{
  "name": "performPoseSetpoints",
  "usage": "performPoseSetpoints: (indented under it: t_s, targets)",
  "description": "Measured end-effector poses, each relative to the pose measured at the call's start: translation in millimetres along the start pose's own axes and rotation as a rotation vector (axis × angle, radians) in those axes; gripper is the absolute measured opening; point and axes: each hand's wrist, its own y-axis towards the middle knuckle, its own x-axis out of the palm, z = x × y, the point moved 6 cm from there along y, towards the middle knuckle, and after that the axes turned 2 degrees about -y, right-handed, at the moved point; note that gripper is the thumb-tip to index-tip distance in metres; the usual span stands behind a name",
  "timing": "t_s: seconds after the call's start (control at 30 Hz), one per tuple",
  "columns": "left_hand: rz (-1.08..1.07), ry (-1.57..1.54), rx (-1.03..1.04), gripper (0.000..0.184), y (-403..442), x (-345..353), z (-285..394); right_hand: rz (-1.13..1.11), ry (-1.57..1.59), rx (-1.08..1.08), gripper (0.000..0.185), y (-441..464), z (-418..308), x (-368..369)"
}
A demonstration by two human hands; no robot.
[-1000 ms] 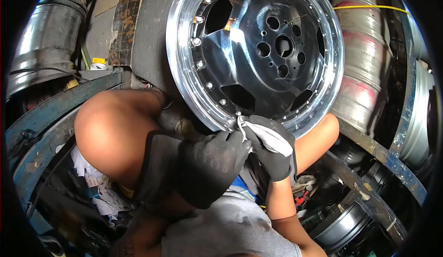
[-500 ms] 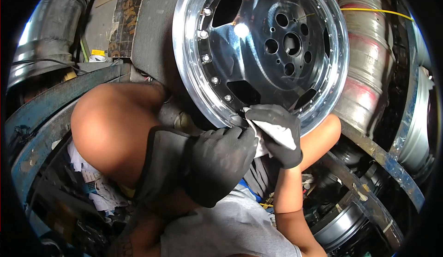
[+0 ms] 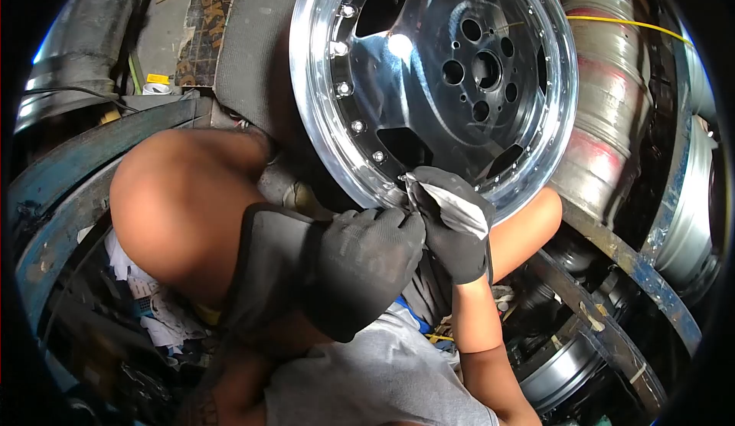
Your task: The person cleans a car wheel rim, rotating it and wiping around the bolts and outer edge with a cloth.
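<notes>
A polished wheel rim (image 3: 459, 137) with a dark, glossy face and a mirror-bright lip stands tilted in front of me. Shiny bolts (image 3: 357, 126) line the edge of its face. My right hand (image 3: 457, 231), in a dark glove, is closed on a white cloth (image 3: 457, 210), its fingertips at a bolt near the rim's lower edge. Close against it, my left hand (image 3: 367, 261), also gloved, is curled into a fist at the cloth's edge, just below the lip. Its fingertips are mostly hidden.
Stacked unpolished rims (image 3: 593, 112) stand to the right, crossed by a yellow cord (image 3: 628, 20). Blue metal frames (image 3: 99, 146) run along both sides. Another rim (image 3: 563, 376) lies at lower right. A dark padded surface (image 3: 249, 58) is behind the wheel, and crumpled papers (image 3: 164, 326) lie at lower left.
Both hands have shifted slightly left, still at the same part of the rim. Less of the cloth shows between them. The wheel stays nearly in place.
</notes>
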Motion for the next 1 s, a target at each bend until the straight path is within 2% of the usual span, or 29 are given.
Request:
performPoseSetpoints:
  t_s: [0.03, 0.13, 0.2, 0.27, 0.33, 0.37, 0.4, 0.47, 0.53, 0.57, 0.67, 0.8, 0.83, 0.87, 0.93, 0.97, 1.0]
  targets:
    - [-0.032, -0.001, -0.021, 0.009, 0, 0, 0, -0.050, -0.042, -0.172, 0.037, 3, -2, 1]
    - [-0.003, -0.027, 0.003, 0.010, -1, 4, 0, -0.288, -0.096, -0.408, 0.041, 18, 3, -6]
    - [-0.022, -0.032, 0.020, 0.010, 0, 6, 3, -0.275, 0.038, -0.285, 0.025, 27, 17, -8]
    - [-0.055, -0.035, 0.036, 0.010, 3, 5, 4, -0.212, 0.144, 0.060, 0.017, 18, 14, -11]
    - [-0.095, -0.042, 0.033, 0.009, 2, 9, 3, -0.083, 0.236, 0.150, 0.018, 12, 12, -3]
    - [0.026, -0.044, 0.065, 0.009, 1, 7, 4, -0.053, 0.148, 0.113, 0.020, 9, 9, -1]
    - [0.030, -0.029, 0.060, 0.010, 2, 5, 2, -0.050, 0.166, 0.006, 0.028, 12, 6, 2]
    - [0.004, -0.018, 0.062, 0.011, 2, 4, 3, -0.169, -0.055, -0.237, 0.036, 17, 1, -2]
    - [-0.006, -0.031, 0.063, 0.011, 2, 6, 5, -0.259, 0.001, -0.343, 0.039, 19, 11, -6]
    - [-0.007, -0.042, 0.062, 0.010, 2, 7, 5, -0.276, 0.053, -0.247, 0.035, 17, 17, -8]
    - [-0.032, 0.008, 0.036, 0.010, 3, 7, 4, -0.137, 0.050, -0.140, 0.034, 14, 2, -5]
    - [-0.010, -0.030, 0.053, 0.009, 0, 7, 1, -0.170, -0.005, -0.217, 0.030, 16, 7, -5]
    - [-0.004, -0.051, 0.076, 0.009, 0, 7, 2, -0.151, 0.037, -0.088, 0.026, 12, 11, -4]
    - [-0.007, -0.032, 0.066, 0.009, 1, 5, 2, -0.122, 0.048, -0.066, 0.026, 10, 8, -5]
    - [-0.004, 0.009, 0.036, 0.008, 2, 2, 3, -0.073, 0.076, -0.032, 0.027, 12, -1, -4]
    - [-0.026, 0.019, 0.047, 0.012, 2, 3, 3, -0.110, -0.045, -0.182, 0.028, 15, -3, -3]
    - [-0.054, 0.027, 0.058, 0.016, 1, 5, 3, -0.119, 0.027, -0.088, 0.028, 12, 5, -2]
